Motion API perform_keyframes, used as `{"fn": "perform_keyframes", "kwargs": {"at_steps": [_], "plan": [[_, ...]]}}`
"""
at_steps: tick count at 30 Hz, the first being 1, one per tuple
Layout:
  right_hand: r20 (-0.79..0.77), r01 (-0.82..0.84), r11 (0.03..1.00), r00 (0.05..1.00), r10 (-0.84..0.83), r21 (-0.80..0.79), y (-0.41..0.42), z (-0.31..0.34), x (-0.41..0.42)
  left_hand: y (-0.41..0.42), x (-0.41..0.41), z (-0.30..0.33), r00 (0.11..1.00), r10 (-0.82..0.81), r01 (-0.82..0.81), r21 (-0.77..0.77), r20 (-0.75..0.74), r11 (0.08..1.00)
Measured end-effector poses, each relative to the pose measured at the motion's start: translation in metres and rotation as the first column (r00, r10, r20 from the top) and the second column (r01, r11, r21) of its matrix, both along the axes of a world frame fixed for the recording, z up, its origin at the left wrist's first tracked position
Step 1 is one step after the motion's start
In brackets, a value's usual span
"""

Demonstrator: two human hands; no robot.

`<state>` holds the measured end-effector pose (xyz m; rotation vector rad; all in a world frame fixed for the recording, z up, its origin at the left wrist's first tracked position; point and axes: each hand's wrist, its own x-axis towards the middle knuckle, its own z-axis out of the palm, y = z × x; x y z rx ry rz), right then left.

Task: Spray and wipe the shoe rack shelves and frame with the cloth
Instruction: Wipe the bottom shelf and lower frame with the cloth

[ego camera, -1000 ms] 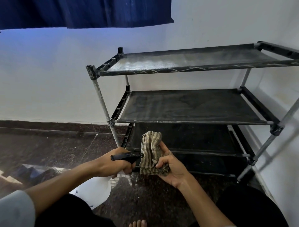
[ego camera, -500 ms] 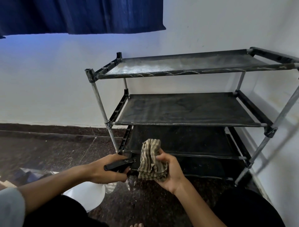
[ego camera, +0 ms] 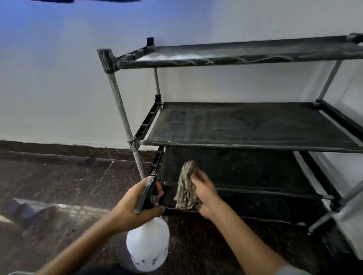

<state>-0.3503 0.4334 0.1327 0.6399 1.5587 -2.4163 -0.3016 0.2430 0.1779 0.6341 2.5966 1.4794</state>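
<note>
- Head view: my left hand (ego camera: 137, 204) grips the spray bottle (ego camera: 147, 245) by its black trigger head, near the shoe rack (ego camera: 251, 125)'s left front post.
- My right hand (ego camera: 204, 193) clutches the striped cloth (ego camera: 185, 188) at the lower shelf's front edge.
- Best, I judge: mist lightly, then wipe left to right along that shelf.
- Blue marks on the bottle are too blurred to read.

A plain white wall (ego camera: 59, 94) meets a dark speckled stone floor (ego camera: 64, 176) along a dark skirting band (ego camera: 49, 146), with a second white wall (ego camera: 351, 176) closing the corner at right. Bluish light washes the upper wall beneath the edge of dark blue fabric (ego camera: 59, 1). Pale glare (ego camera: 78, 208) reflects off the polished floor at left.
</note>
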Motion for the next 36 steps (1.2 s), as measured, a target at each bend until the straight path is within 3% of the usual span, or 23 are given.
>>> {"fn": "perform_keyframes", "kwargs": {"at_steps": [2, 3, 6, 10, 15, 17, 21, 23, 26, 29, 33, 36], "plan": [[-0.174, 0.005, 0.955, 0.984, 0.049, 0.298, -0.002, -0.003, -0.034, -0.002, -0.009, -0.017, 0.992, 0.112, -0.106, 0.087, -0.065, 0.990], [-0.252, 0.004, 0.888, 0.959, 0.126, 0.461, -0.002, -0.005, -0.050, -0.001, -0.015, -0.025, 0.983, 0.157, -0.145, 0.119, -0.098, 0.982], [-0.281, -0.017, 0.511, 0.820, 0.499, 0.859, -0.005, -0.016, -0.089, 0.006, -0.032, -0.044, 0.947, 0.276, -0.249, 0.170, -0.166, 0.954], [-0.013, -0.197, 0.160, 0.591, 0.806, 0.967, -0.020, -0.034, -0.111, 0.011, -0.053, -0.069, 0.913, 0.382, -0.348, 0.218, -0.141, 0.912], [-0.043, 0.149, -0.034, 0.486, 0.873, 0.988, -0.016, -0.053, -0.128, 0.011, -0.067, -0.092, 0.901, 0.426, -0.382, 0.307, -0.087, 0.871], [-0.037, 0.250, -0.127, 0.562, 0.826, 0.960, -0.007, -0.057, -0.148, 0.013, -0.070, -0.098, 0.903, 0.425, -0.382, 0.336, -0.062, 0.861], [-0.086, 0.174, -0.143, 0.873, 0.480, 0.974, 0.003, -0.065, -0.188, 0.019, -0.072, -0.107, 0.899, 0.436, -0.397, 0.344, -0.039, 0.851], [-0.083, 0.127, -0.085, 0.912, 0.401, 0.988, -0.006, -0.066, -0.191, 0.020, -0.073, -0.111, 0.883, 0.467, -0.429, 0.325, -0.046, 0.843], [0.004, -0.044, 0.047, 0.764, 0.645, 0.998, -0.011, -0.054, -0.164, 0.023, -0.072, -0.115, 0.868, 0.497, -0.464, 0.333, -0.015, 0.821], [0.077, -0.238, 0.074, 0.570, 0.818, 0.969, -0.002, -0.042, -0.123, 0.026, -0.073, -0.115, 0.860, 0.509, -0.474, 0.330, -0.023, 0.816], [0.019, -0.242, 0.150, 0.580, 0.815, 0.959, 0.002, -0.042, -0.106, 0.031, -0.071, -0.113, 0.868, 0.495, -0.459, 0.342, -0.022, 0.820], [-0.071, -0.055, 0.132, 0.611, 0.788, 0.990, -0.011, -0.052, -0.117, 0.032, -0.072, -0.115, 0.861, 0.508, -0.471, 0.324, -0.035, 0.821]]}}
